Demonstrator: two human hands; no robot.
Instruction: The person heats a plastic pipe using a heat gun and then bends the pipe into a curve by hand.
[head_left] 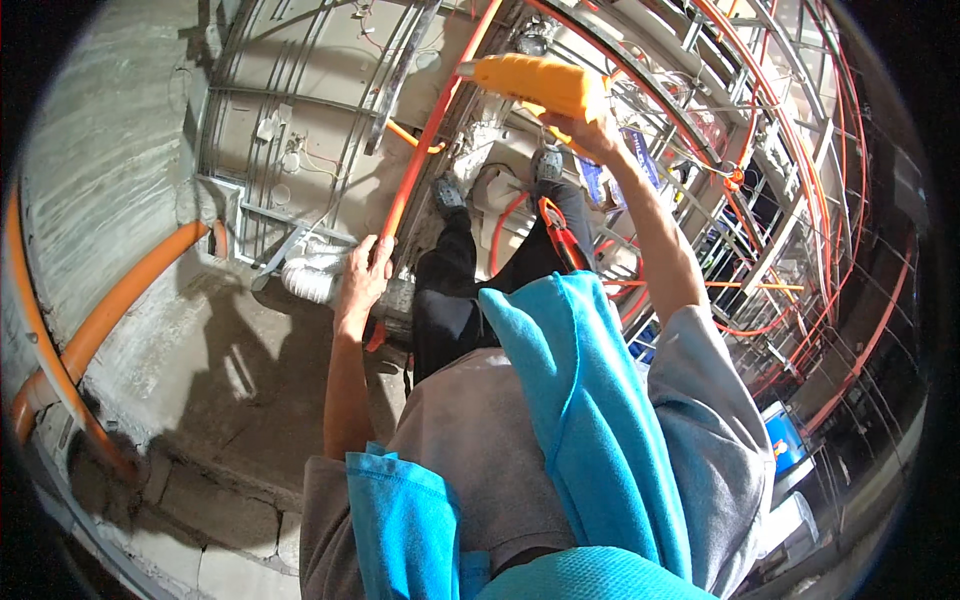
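My right hand [590,135] is closed on a yellow heat gun [535,78], whose metal nozzle touches or lies very near a long orange-red conduit [425,135]. My left hand [368,272] is closed round the conduit's lower part, left of my legs. Red-handled pliers [565,240] lie along my right thigh. A turquoise cloth [575,380] hangs over my grey shirt. My shoes [450,190] are among metal channels and pipes.
A metal framework [300,95] with wires runs ahead and to the right, threaded with orange conduits [830,250]. At left are a concrete wall [110,170], thick orange pipes [120,310] and a rough ledge [230,400]. A flexible silver duct [305,278] lies beside my left hand.
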